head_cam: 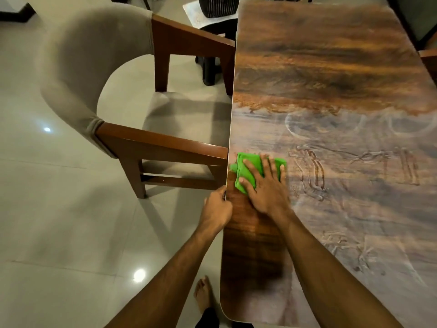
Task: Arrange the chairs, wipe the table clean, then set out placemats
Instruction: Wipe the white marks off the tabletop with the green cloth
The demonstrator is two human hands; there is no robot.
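1. The desk (331,67) fills the right of the view, long and wood-grained; a pale film (354,166) with finger-drawn marks covers its middle and near right, while the far end and a clean strip (255,245) along the near left edge show dark grain; I judge the wiping step under way and well short of done; no placemats are in view
2. The chair (78,67) stands at the desk's left side, its seat partly under the top and its nearer armrest (165,143) reaching the desk edge
3. To wipe well, I would make long overlapping passes from the clean strip rightwards into the film, keeping even pressure; turning the cloth to a fresh face should stop it smearing residue back
4. The right arm (331,268) reaches forward low over the near corner; the right hand (264,190) lies palm-down, fingers straight and spread, pressing rather than clutching
5. The green cloth (250,164), folded, lies on the desk just inside the left edge, near the armrest, partly under the right hand
6. The left hand (217,209) sits at the desk's left edge beside the cloth, fingers curled onto the edge as a brace; how far they wrap beneath is hidden
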